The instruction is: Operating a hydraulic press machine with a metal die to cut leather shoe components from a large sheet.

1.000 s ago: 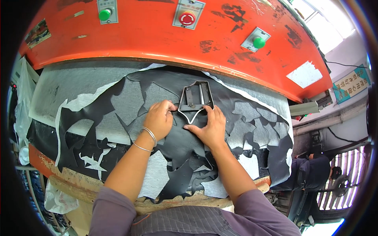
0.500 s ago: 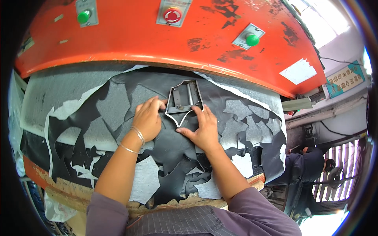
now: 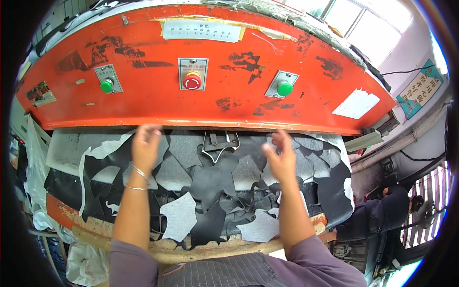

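Observation:
A metal cutting die, a steel frame with a pointed near end, lies on a black leather sheet. Its far end is hidden beneath the red press head. To the left of the die and apart from it, my left hand is raised, holding nothing, fingers loosely apart. My right hand is up on the other side, empty, with thumb and fingers spread. Grey-backed cut pieces lie at the near edge, and holes in the leather bare the pale board.
Across the press front sit a left green button, a red stop button and a right green button. A worn wooden edge borders the bed. Another person is at the right, near a fan. Plastic bags hang at the lower left.
Both hands have let go of the die, risen and moved apart, left and right. The view has tilted up, showing more of the press front. The far part of the die is now covered.

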`<state>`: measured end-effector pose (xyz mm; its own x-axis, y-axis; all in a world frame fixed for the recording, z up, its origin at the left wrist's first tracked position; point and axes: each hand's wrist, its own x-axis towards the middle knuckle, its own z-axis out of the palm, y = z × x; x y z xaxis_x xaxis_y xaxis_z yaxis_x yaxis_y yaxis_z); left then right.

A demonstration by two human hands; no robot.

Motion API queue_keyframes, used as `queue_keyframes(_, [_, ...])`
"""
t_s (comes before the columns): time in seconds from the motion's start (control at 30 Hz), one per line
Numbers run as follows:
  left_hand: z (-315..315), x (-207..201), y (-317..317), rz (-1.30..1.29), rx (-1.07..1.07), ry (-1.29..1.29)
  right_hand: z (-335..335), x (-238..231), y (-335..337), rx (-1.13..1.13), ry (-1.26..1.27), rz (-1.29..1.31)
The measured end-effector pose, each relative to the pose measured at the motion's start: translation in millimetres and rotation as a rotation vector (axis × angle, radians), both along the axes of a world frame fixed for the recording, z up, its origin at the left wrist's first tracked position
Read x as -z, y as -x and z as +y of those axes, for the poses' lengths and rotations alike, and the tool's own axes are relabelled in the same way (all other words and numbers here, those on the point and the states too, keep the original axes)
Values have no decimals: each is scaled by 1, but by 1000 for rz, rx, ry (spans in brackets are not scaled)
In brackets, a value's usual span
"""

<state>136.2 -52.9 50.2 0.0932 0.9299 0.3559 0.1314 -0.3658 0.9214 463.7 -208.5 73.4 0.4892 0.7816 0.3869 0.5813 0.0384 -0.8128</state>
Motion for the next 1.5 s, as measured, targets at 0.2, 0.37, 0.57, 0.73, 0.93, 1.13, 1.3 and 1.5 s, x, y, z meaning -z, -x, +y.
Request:
queue_keyframes(0.2, [-13, -103, 65, -174, -606, -613, 11, -94, 10, -81, -430, 119])
queue_keyframes(0.37, [-31, -161, 102, 468, -416, -644, 3, -134, 29, 176, -258, -25])
queue_keyframes(0.57, [-180, -126, 93, 513, -90, -270, -117, -59, 83, -167, 71, -218])
queue_keyframes(0.73, [-336, -43, 80, 622, 367, -133, -230, -22, 184, -765, 338, -524])
queue_keyframes(0.93, [-368, -18, 59, 733, 121, -215, -250, 6, 200, -623, 379, -685])
queue_keyframes(1.13, [-350, -22, 52, 774, 162, -142, -240, 8, 191, -633, 364, -682])
queue_keyframes(1.3, [-290, -77, 45, 951, 525, 122, -164, -53, 148, -947, 881, -235])
queue_keyframes(1.5, [-145, -65, -37, 789, 421, -232, 25, -54, 111, -126, 721, -353])
